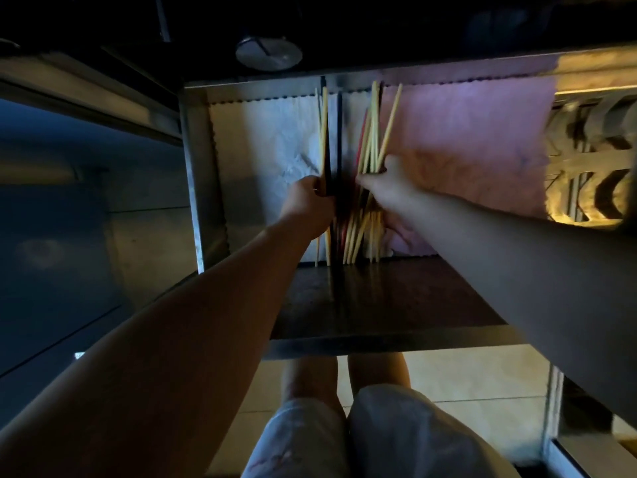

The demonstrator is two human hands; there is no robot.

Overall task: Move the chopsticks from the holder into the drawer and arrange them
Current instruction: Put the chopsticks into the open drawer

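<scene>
An open metal drawer (198, 174) is lined with a white cloth (262, 146) on the left and a pink cloth (472, 132) on the right. Several chopsticks lie lengthwise in its middle. My left hand (306, 201) grips a small bunch of pale and black chopsticks (325, 132). My right hand (386, 184) grips a fanned bundle of pale wooden and red chopsticks (374, 129), their far ends spread toward the drawer's back. More loose chopstick ends (358, 236) stick out below both hands. No holder is clearly in view.
A round metal object (269, 53) sits on the dark counter above the drawer. The drawer's dark front lip (379, 301) is below my arms. A lit rack or basket (593, 160) is at the right. My knees (344, 429) and tiled floor show below.
</scene>
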